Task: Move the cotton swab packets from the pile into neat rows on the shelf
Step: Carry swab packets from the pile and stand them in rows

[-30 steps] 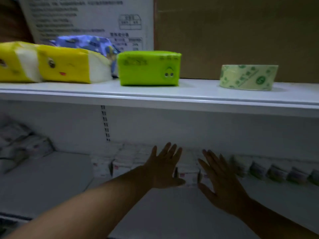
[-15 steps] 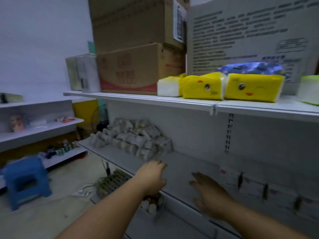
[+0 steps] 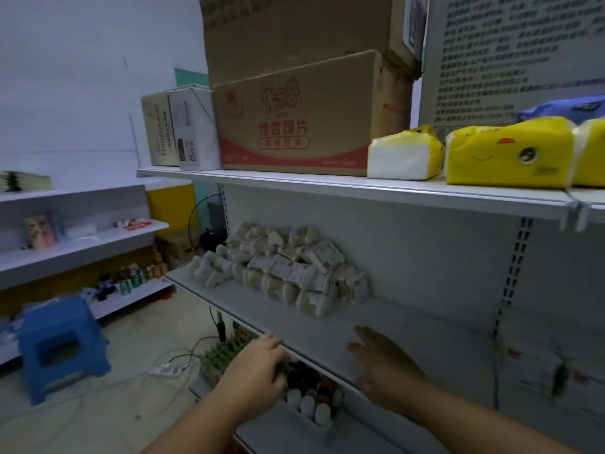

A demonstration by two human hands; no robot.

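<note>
A loose pile of cotton swab packets [image 3: 284,273] lies on the left part of the white middle shelf [image 3: 409,326], against the back panel. Some packets stand in a row [image 3: 537,368] at the far right of the same shelf, blurred. My left hand [image 3: 258,365] hovers at the shelf's front edge with fingers loosely curled, holding nothing. My right hand [image 3: 383,365] is over the bare stretch of shelf, fingers straight, empty. Both hands are well short of the pile.
The upper shelf [image 3: 327,186] carries cardboard boxes [image 3: 304,119] and yellow tissue packs [image 3: 507,152]. Below the middle shelf sits a tray of small bottles [image 3: 311,394]. A blue stool [image 3: 62,345], cables and a second shelving unit [image 3: 82,244] are at the left.
The view has swung left from the neat row to the pile. Both hands left the row of packets and now hover empty over the bare shelf, nearer the pile.
</note>
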